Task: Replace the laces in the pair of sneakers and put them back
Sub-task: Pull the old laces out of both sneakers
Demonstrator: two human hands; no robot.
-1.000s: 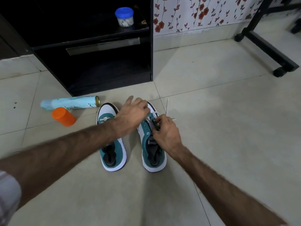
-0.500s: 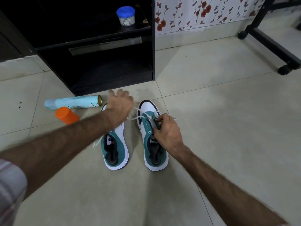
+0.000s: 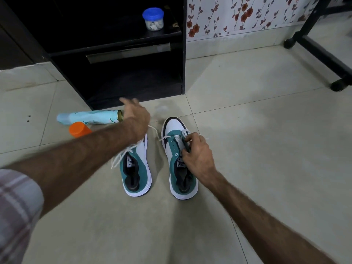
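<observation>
Two teal-and-white sneakers stand side by side on the tiled floor, toes pointing away from me. My right hand (image 3: 198, 155) grips the right sneaker (image 3: 176, 155) at its tongue and eyelets. A white lace (image 3: 155, 130) runs from that sneaker's front eyelets leftward to my left hand (image 3: 136, 117), which is blurred and lifted over the toe of the left sneaker (image 3: 137, 168). The lace's free end trails down below my left wrist, over the left sneaker. How my left fingers hold the lace is hidden.
A light-blue spray can (image 3: 89, 117) lies on the floor left of the sneakers, an orange cap (image 3: 79, 129) beside it. A black cabinet (image 3: 118, 54) stands behind, with a blue-lidded jar (image 3: 153, 19) on its shelf. A black wheeled frame (image 3: 322, 52) is at the right.
My left hand has moved from the right sneaker up and to the left, drawing the white lace out of its eyelets. My right hand has stayed on the right sneaker.
</observation>
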